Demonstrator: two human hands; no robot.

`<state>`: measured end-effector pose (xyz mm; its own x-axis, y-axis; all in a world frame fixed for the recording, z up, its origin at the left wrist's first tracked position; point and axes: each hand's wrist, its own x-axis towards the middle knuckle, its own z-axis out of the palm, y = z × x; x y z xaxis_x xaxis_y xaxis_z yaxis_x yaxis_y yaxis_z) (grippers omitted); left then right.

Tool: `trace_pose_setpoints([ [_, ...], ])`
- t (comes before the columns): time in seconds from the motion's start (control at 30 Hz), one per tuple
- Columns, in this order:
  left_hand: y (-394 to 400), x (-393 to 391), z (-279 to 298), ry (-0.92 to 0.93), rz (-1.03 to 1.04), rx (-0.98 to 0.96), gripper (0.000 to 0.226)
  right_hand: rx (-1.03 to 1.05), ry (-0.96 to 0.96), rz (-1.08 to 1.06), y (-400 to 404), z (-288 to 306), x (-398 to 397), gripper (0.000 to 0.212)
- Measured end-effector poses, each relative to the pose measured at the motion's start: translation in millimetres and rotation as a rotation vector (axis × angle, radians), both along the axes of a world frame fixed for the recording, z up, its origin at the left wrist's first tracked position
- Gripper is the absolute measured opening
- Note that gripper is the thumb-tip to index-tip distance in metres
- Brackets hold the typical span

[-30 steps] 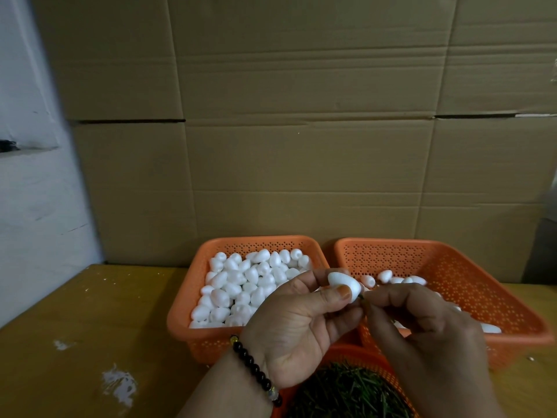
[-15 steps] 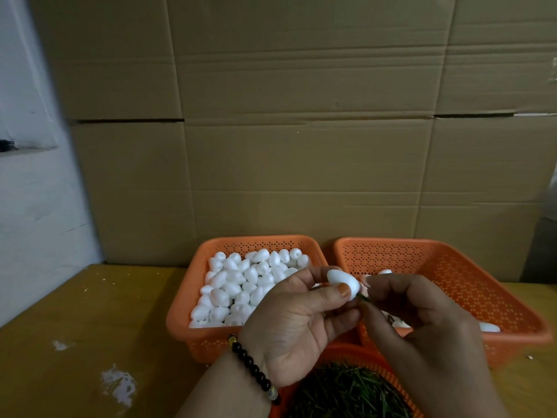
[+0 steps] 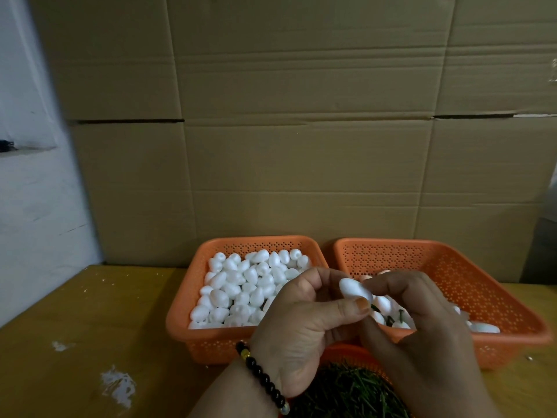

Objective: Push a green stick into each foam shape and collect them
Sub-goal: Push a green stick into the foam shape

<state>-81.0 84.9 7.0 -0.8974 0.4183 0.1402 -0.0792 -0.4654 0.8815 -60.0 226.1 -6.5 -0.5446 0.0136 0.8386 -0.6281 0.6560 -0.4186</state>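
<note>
**Dim, soft light with wide-angle bowing**

The scene is dim and evenly lit, with a warm brown cast. No direct source shows; the light is soft and casts only faint shadows. The white foam shapes (image 3: 241, 285) in the left basket (image 3: 180, 321) are the brightest area, without glare. The wall (image 3: 33, 188) at left reads pale blue-grey. The nearest corners darken. The desk (image 3: 90, 327) edge and the cardboard (image 3: 301, 146) seams bow slightly outward. The right hand (image 3: 422, 336) and the right basket (image 3: 497, 300) rim are softly blurred.
</note>
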Motion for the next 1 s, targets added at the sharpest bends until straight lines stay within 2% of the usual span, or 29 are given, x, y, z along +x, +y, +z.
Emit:
trace_pose_setpoints([
  [0.17,-2.2,-1.4,0.3,0.057,0.015,-0.034,0.034,-0.177,-0.121,0.115,1.6,-2.6,2.1,0.018],
  [0.23,-3.2,-2.5,-0.2,0.057,0.024,-0.03,0.035,-0.223,-0.173,0.16,1.2,-5.5,2.5,0.032],
  [0.3,-2.9,-3.1,-0.8,0.058,0.031,-0.017,0.036,-0.231,-0.199,0.183,0.2,-6.2,2.9,0.04],
  [0.53,-0.5,-2.2,-2.1,0.075,0.069,0.014,0.017,-0.198,-0.212,0.17,0.5,-5.1,2.1,0.038],
  [0.7,1.3,-3.4,-5.1,0.079,0.093,-0.017,0.02,-0.138,-0.174,0.11,0.8,-6.9,-0.5,0.047],
  [0.87,1.3,-4.8,-7.3,0.093,0.13,-0.095,0.032,-0.151,-0.147,0.137,-0.8,-5.7,-0.3,0.034],
  [1.0,-3.4,-5.9,-5.4,0.101,0.083,-0.121,0.019,-0.199,-0.176,0.195,0.1,-4.8,1.5,0.032],
])
